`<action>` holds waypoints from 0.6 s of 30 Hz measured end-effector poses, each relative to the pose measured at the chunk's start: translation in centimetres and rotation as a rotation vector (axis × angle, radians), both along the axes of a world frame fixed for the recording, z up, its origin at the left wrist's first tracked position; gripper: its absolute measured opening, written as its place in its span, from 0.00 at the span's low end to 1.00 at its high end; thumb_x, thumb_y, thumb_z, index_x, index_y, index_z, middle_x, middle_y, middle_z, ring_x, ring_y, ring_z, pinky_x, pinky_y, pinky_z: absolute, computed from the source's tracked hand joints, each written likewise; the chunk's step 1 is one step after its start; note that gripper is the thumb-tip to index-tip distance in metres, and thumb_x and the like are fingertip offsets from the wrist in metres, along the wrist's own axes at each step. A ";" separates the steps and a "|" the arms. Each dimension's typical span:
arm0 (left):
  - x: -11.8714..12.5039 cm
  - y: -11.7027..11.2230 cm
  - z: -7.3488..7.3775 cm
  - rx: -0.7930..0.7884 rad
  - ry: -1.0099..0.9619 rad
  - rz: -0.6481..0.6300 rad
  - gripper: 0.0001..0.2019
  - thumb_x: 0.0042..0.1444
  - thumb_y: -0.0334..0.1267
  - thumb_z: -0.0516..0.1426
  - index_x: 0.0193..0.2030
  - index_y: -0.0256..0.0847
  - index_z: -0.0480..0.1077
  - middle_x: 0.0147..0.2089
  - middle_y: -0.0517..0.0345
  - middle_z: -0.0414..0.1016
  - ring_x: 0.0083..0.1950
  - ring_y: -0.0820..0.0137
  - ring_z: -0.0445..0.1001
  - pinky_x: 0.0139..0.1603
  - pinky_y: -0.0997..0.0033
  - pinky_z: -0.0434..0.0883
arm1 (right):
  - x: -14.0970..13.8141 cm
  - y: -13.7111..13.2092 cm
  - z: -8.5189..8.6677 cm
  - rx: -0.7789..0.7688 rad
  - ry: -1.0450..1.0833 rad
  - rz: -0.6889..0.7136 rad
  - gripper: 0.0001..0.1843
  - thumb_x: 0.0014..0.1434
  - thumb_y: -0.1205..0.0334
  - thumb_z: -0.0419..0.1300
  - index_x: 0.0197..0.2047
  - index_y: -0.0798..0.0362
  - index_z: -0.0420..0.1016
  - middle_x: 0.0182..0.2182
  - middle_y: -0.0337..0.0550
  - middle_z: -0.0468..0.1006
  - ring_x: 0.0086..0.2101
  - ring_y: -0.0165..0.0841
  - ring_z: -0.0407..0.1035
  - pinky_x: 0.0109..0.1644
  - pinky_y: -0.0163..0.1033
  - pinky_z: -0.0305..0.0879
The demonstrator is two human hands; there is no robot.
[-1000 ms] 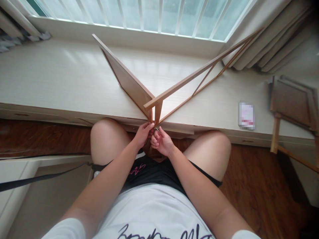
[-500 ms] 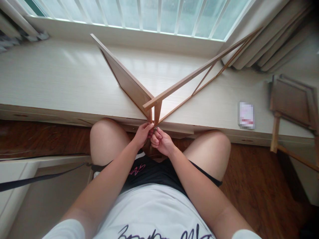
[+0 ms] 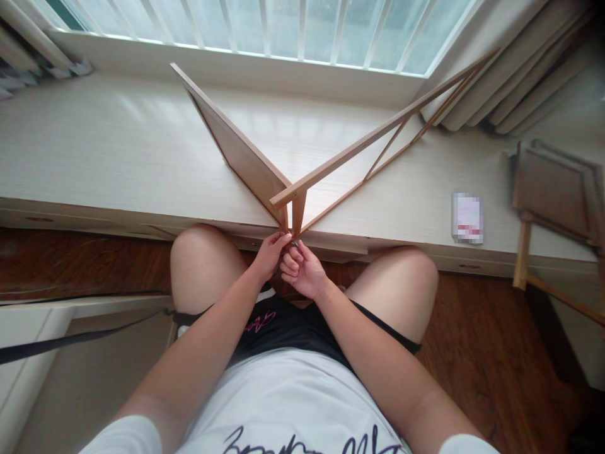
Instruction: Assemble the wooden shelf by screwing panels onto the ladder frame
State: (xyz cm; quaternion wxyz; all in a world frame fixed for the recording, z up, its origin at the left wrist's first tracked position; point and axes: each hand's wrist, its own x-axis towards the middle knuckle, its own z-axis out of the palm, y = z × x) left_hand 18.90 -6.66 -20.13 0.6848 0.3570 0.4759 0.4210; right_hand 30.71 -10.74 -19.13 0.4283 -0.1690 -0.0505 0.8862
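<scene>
Two-Handed Work at the Near Corner of a Wooden Frame Assembly

My left hand [image 3: 273, 252] is positioned at the front edge of the white ledge [image 3: 118, 126], just below the near corner of the wooden assembly. Its thumb and fingers are drawn together, with the thumb tip against or just beside the lower end of the wood; I cannot tell whether they grip it. My right hand [image 3: 305, 271] sits immediately beside the left. Its thumb and index finger are pinched on a small metallic piece [image 3: 295, 243], too small to identify, and its remaining fingers are curled toward the palm.

The assembly stands on the ledge in a V, with the point of the V toward me. The left member is a framed panel [image 3: 243, 157], upright on its edge and running away toward the window [image 3: 321, 31]. The right member is an open wooden frame [image 3: 350, 154] with a thin crosspiece, running away to the right as far as the curtain [image 3: 472, 107]. The near ends of both members lie close together, directly above my hands.

To the right of the open frame, well apart from it, a small pixelated rectangular item [image 3: 467, 217] lies flat near the front of the ledge. Farther right is a dark wooden piece with legs [image 3: 553, 189], blurred. Below the ledge, my bare knees are spread either side of my hands, over a brown wood floor [image 3: 472, 353].
</scene>
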 end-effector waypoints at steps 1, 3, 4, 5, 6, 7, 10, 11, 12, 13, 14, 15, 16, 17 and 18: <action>0.0 0.0 -0.1 0.004 0.008 0.000 0.13 0.52 0.46 0.60 0.32 0.36 0.69 0.24 0.62 0.67 0.24 0.77 0.65 0.25 0.77 0.60 | 0.0 0.0 0.0 0.007 -0.001 0.008 0.25 0.67 0.49 0.42 0.22 0.52 0.49 0.17 0.35 0.56 0.18 0.27 0.48 0.19 0.30 0.45; 0.0 0.0 -0.2 0.010 0.015 0.001 0.13 0.52 0.47 0.60 0.32 0.36 0.69 0.24 0.62 0.68 0.25 0.77 0.66 0.26 0.77 0.60 | 0.0 0.1 0.0 0.024 -0.001 0.018 0.24 0.68 0.50 0.41 0.22 0.52 0.49 0.17 0.35 0.56 0.18 0.27 0.48 0.20 0.30 0.45; -0.1 0.0 -0.2 0.011 0.014 0.000 0.13 0.52 0.47 0.60 0.32 0.37 0.69 0.24 0.62 0.68 0.25 0.77 0.66 0.26 0.77 0.61 | 0.0 0.2 0.0 0.031 0.001 0.020 0.24 0.68 0.51 0.41 0.22 0.52 0.49 0.17 0.35 0.56 0.18 0.27 0.48 0.20 0.30 0.45; -0.1 0.1 -0.3 0.010 0.012 -0.001 0.13 0.51 0.46 0.60 0.31 0.37 0.69 0.24 0.62 0.68 0.25 0.77 0.66 0.26 0.77 0.61 | 0.1 0.2 0.0 0.036 0.002 0.019 0.24 0.68 0.51 0.41 0.22 0.52 0.49 0.17 0.35 0.56 0.18 0.27 0.48 0.20 0.30 0.45; -0.1 0.1 -0.3 0.011 0.010 0.000 0.13 0.51 0.46 0.60 0.31 0.37 0.69 0.25 0.62 0.68 0.25 0.77 0.66 0.26 0.77 0.61 | 0.1 0.3 0.0 0.040 0.002 0.018 0.24 0.68 0.52 0.41 0.22 0.52 0.49 0.17 0.36 0.56 0.18 0.28 0.48 0.20 0.30 0.45; -0.2 0.1 -0.3 0.012 0.009 0.001 0.13 0.51 0.46 0.61 0.31 0.36 0.69 0.25 0.62 0.68 0.25 0.77 0.66 0.27 0.77 0.61 | 0.2 0.3 0.0 0.043 0.001 0.014 0.23 0.68 0.53 0.41 0.22 0.52 0.49 0.17 0.35 0.56 0.18 0.28 0.48 0.20 0.30 0.45; -0.2 0.1 -0.3 0.015 0.008 0.003 0.13 0.51 0.46 0.61 0.31 0.36 0.69 0.26 0.62 0.68 0.26 0.77 0.66 0.27 0.77 0.62 | 0.3 0.4 0.1 0.047 -0.009 0.001 0.23 0.67 0.54 0.42 0.21 0.52 0.48 0.17 0.35 0.55 0.18 0.28 0.48 0.20 0.31 0.46; -0.2 0.1 -0.3 0.013 0.006 0.003 0.13 0.51 0.46 0.61 0.31 0.36 0.69 0.26 0.62 0.68 0.26 0.77 0.65 0.27 0.77 0.61 | 0.4 0.4 0.1 0.050 -0.013 -0.001 0.23 0.67 0.55 0.42 0.21 0.52 0.47 0.17 0.35 0.55 0.18 0.28 0.49 0.20 0.31 0.46; -0.1 0.0 -0.2 0.010 0.003 0.002 0.13 0.51 0.46 0.61 0.30 0.36 0.69 0.25 0.62 0.68 0.25 0.77 0.65 0.27 0.77 0.61 | 0.4 0.4 0.0 0.053 -0.021 -0.001 0.22 0.67 0.55 0.42 0.21 0.52 0.47 0.17 0.35 0.55 0.18 0.28 0.49 0.20 0.31 0.46; -0.1 0.0 -0.2 0.008 -0.002 0.002 0.13 0.51 0.46 0.61 0.30 0.36 0.69 0.25 0.62 0.67 0.25 0.78 0.65 0.26 0.78 0.61 | 0.4 0.4 0.0 0.057 -0.035 -0.001 0.22 0.67 0.55 0.42 0.21 0.52 0.47 0.16 0.35 0.55 0.18 0.28 0.49 0.20 0.31 0.46; -0.1 0.0 -0.1 0.004 -0.009 0.002 0.13 0.50 0.46 0.61 0.29 0.36 0.68 0.24 0.63 0.66 0.24 0.78 0.64 0.25 0.78 0.60 | 0.4 0.4 -0.1 0.062 -0.056 -0.001 0.22 0.67 0.54 0.43 0.21 0.51 0.47 0.16 0.35 0.55 0.18 0.28 0.49 0.20 0.31 0.47; 0.0 0.0 0.0 -0.001 -0.018 0.001 0.13 0.50 0.46 0.61 0.29 0.36 0.68 0.24 0.63 0.66 0.24 0.78 0.64 0.25 0.78 0.60 | 0.4 0.4 -0.2 0.070 -0.087 -0.003 0.22 0.66 0.54 0.44 0.21 0.51 0.47 0.16 0.35 0.55 0.18 0.28 0.50 0.20 0.31 0.47; 0.0 0.0 0.0 -0.008 -0.029 -0.001 0.14 0.50 0.46 0.62 0.29 0.36 0.68 0.24 0.64 0.65 0.24 0.78 0.64 0.24 0.78 0.60 | 0.4 0.4 -0.3 0.081 -0.128 -0.004 0.23 0.66 0.53 0.45 0.21 0.51 0.47 0.16 0.35 0.56 0.18 0.28 0.50 0.20 0.32 0.46; 0.0 0.0 0.1 -0.017 -0.037 -0.004 0.14 0.49 0.46 0.62 0.29 0.36 0.67 0.23 0.64 0.65 0.23 0.78 0.64 0.24 0.78 0.60 | 0.4 0.4 -0.5 0.097 -0.175 -0.006 0.23 0.65 0.52 0.46 0.21 0.51 0.48 0.15 0.35 0.57 0.17 0.28 0.51 0.19 0.32 0.46; 0.0 0.0 0.1 -0.028 -0.042 -0.010 0.14 0.49 0.46 0.62 0.29 0.37 0.66 0.23 0.64 0.65 0.23 0.78 0.64 0.24 0.78 0.60 | 0.3 0.4 -0.7 0.118 -0.224 -0.010 0.23 0.65 0.51 0.47 0.21 0.51 0.49 0.15 0.35 0.58 0.17 0.28 0.51 0.19 0.32 0.46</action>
